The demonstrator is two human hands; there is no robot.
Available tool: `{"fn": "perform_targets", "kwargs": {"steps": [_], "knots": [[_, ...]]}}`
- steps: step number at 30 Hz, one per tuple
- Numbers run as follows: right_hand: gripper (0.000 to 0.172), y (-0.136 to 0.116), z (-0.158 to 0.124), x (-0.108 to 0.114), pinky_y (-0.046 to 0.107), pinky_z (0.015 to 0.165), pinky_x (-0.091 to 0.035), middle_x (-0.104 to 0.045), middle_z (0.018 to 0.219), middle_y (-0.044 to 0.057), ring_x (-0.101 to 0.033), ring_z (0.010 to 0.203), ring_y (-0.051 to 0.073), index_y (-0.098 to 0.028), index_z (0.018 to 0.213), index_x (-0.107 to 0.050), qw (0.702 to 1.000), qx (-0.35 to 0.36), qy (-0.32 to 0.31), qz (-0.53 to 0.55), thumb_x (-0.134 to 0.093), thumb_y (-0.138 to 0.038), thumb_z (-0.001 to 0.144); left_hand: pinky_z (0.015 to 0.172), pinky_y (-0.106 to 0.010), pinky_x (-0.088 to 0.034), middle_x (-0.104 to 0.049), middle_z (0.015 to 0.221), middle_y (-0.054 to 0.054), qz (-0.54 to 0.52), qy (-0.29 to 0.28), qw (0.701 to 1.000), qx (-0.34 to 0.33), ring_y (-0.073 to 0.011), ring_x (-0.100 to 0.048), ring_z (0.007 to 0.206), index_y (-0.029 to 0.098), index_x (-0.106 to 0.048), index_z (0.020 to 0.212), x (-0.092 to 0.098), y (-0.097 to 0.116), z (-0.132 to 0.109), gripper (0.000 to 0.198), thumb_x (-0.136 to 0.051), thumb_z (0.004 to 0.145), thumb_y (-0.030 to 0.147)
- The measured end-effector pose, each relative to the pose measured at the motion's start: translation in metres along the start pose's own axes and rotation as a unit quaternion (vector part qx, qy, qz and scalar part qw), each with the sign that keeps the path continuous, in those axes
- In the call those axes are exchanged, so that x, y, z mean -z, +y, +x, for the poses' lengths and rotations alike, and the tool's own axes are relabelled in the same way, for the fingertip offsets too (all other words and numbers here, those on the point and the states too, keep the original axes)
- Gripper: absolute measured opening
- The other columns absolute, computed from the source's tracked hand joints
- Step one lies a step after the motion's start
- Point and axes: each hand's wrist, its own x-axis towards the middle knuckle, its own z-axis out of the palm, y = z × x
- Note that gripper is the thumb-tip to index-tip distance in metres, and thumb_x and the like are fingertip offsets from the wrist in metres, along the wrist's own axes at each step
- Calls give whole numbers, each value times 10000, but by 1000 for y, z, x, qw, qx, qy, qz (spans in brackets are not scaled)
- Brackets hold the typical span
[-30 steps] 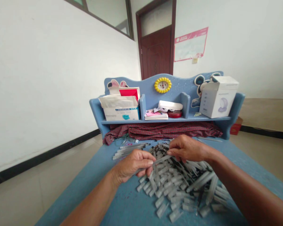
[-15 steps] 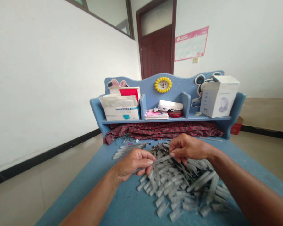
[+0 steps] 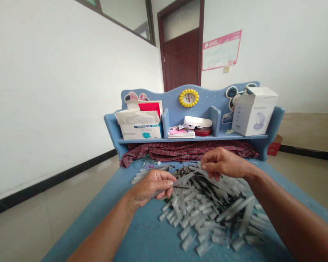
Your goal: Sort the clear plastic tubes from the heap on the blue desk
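My left hand (image 3: 154,183) is closed on a translucent pen barrel (image 3: 185,178) that points up and to the right. A thin dark rod, like a pen refill (image 3: 181,187), shows just below the barrel by the fingertips; I cannot tell if it is held too. My right hand (image 3: 221,163) is closed in a pinch over the back of the pile, apart from the barrel; what its fingertips hold is unclear. Beneath both hands spreads a heap of clear pen caps (image 3: 190,241), barrels (image 3: 245,220) and dark pen parts. Several pens (image 3: 138,178) lie beyond my left hand.
The blue desk (image 3: 142,236) has a raised shelf (image 3: 218,139) at its back. On it stand a mask box (image 3: 142,131), papers with a red tin (image 3: 202,131), and a white box (image 3: 253,114). Checked cloth (image 3: 180,151) lies beneath, and a yellow clock (image 3: 189,98) is above.
My right hand has moved up and right, away from the barrel's far end. My left hand has shifted slightly left with the barrel, and a dark thin rod now shows beneath it.
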Motion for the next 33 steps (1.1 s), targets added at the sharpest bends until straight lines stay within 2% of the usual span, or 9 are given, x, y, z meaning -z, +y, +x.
{"fn": "perform_targets", "kwargs": {"steps": [5,11,14,17,20,22,26,29,33], "knots": [[217,-2,-8,26,184,376,-375,-576,513,-2,-503,379,82,-148,648,-538,985,-15,155,-78,-520,-327,770,359,-152,-192,-586,554,-23,34,66,997,-15,-34,-374,365,84,-613,854,26,2,-1,320,-663,698,359],[235,2,1,17,210,427,-341,-605,538,37,-544,441,115,-157,604,-571,917,-55,243,-313,-437,-259,767,370,-154,-201,-569,564,-4,63,139,988,-11,-33,-360,373,90,-607,847,31,-2,4,281,-625,732,346],[237,3,5,12,239,489,-328,-659,637,79,-593,580,164,-166,622,-631,868,-80,221,-437,-446,-244,747,378,-159,-223,-584,573,-13,67,121,990,-9,-40,-380,385,89,-603,856,20,-3,5,281,-620,735,342],[255,-1,4,10,256,523,-330,-683,713,99,-615,661,200,-183,699,-677,846,-120,172,-489,-451,-281,765,385,-162,-238,-598,579,-20,70,86,994,-8,-41,-390,390,87,-596,855,9,-1,5,265,-612,739,325],[292,-11,1,3,268,562,-355,-687,761,105,-623,710,219,-190,783,-679,827,-127,180,-516,-432,-344,806,388,-167,-247,-608,575,-20,75,62,995,-1,-38,-382,371,86,-587,859,0,1,3,257,-614,732,308],[290,-19,-2,-9,270,608,-374,-688,840,87,-623,771,217,-202,873,-661,841,-68,167,-511,-431,-372,820,387,-170,-249,-615,577,-22,72,41,997,3,-35,-376,360,86,-584,864,-5,1,2,257,-619,726,300],[237,-30,-2,-37,245,685,-377,-659,984,50,-598,894,193,-216,984,-601,876,94,46,-471,-501,-327,799,388,-160,-246,-626,587,-30,69,-13,997,9,-33,-388,374,82,-596,871,-14,4,0,257,-616,742,303],[165,-32,0,-47,238,638,-349,-673,850,46,-609,810,175,-200,862,-607,871,106,-11,-479,-458,-262,826,384,-155,-252,-635,606,-42,71,-36,997,11,-34,-402,384,81,-607,877,-14,7,-3,260,-622,747,305],[225,-31,-1,-39,240,556,-288,-666,727,49,-596,674,157,-189,780,-598,867,62,28,-494,-414,-294,857,379,-155,-267,-650,662,-60,33,-4,999,-27,-37,-425,391,85,-604,916,-2,10,-5,290,-637,739,312]]}}
